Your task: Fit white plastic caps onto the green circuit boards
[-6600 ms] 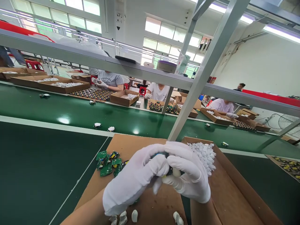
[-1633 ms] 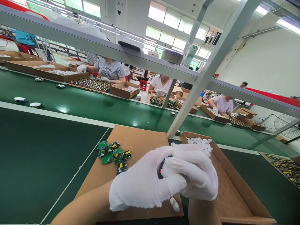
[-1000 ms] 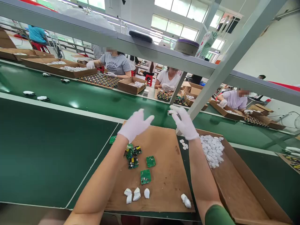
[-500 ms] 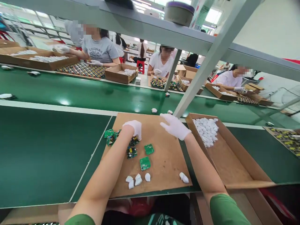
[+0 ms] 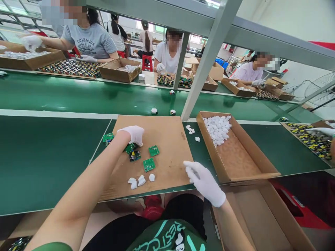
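Observation:
My left hand (image 5: 134, 135), in a white glove, has its fingers curled down on a green circuit board (image 5: 130, 148) in a small pile at the left of the cardboard sheet (image 5: 170, 139); its fingertips are hidden. A component-side-up circuit board (image 5: 135, 156) lies just below it. Two more boards, an upper one (image 5: 154, 150) and a lower one (image 5: 149, 165), rest green side up on the sheet. White soft-looking pieces (image 5: 141, 180) sit near the front edge. Gloved too, my right hand (image 5: 202, 181) is over the sheet's right front corner, fingers stretched out and apart.
A cardboard tray (image 5: 251, 153) with many white pieces (image 5: 217, 129) stands to the right. A few loose white pieces (image 5: 192, 131) lie beside it. A slanted metal post (image 5: 206, 66) rises behind the sheet. Co-workers sit across the green belt (image 5: 78, 97); another gloved hand (image 5: 321, 131) shows at far right.
My right hand has come down and nearer to me, over the spot where a single white piece lay, now out of sight. My left hand stays at the board pile. The view has shifted.

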Available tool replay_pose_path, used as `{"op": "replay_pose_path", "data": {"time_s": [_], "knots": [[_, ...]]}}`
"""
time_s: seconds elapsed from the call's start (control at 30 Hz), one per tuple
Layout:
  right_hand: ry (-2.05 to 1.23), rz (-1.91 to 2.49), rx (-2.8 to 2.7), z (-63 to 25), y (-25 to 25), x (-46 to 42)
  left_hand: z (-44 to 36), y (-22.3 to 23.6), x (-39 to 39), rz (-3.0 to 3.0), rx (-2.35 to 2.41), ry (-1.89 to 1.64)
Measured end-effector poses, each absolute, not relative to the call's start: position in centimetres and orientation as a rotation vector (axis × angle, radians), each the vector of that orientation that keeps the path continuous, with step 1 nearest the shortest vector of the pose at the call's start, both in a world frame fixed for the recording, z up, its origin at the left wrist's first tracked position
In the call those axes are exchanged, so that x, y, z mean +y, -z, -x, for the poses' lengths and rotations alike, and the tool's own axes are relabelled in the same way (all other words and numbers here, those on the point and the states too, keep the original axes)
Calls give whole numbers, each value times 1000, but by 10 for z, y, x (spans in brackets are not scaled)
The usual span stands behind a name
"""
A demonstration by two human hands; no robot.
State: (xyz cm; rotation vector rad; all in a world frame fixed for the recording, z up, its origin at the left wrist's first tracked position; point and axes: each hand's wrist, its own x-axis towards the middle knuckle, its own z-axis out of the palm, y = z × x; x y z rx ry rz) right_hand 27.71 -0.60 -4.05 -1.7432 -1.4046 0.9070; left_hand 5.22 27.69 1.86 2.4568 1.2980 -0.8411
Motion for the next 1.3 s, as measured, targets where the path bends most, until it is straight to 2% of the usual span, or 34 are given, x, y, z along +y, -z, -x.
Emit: {"op": "replay_pose_path", "data": {"time_s": [0.23,0.37,0.53,0.7,0.87,0.97,1.13,1.3], "knots": [[-1340,1005,-887,-257,28,6,-40,-17,259,-2436,1395,600],[-1308,1005,-902,-249,26,10,-30,-14,248,-2377,1457,276],[-1277,1013,-911,-243,32,14,-15,-12,238,-2116,1531,-393],[-1199,1039,-947,-235,35,14,-6,-26,191,-1627,1286,-909],[-1099,1038,-1001,-218,30,20,-6,-20,101,-1262,1071,-981],[-1141,1038,-1029,-203,24,25,-12,-4,59,-830,900,-998],[-1211,997,-1238,-184,5,22,-18,6,33,-630,803,-1026],[-1021,1078,-1331,-175,-3,-1,-15,-6,25,-539,671,-1036]]}}
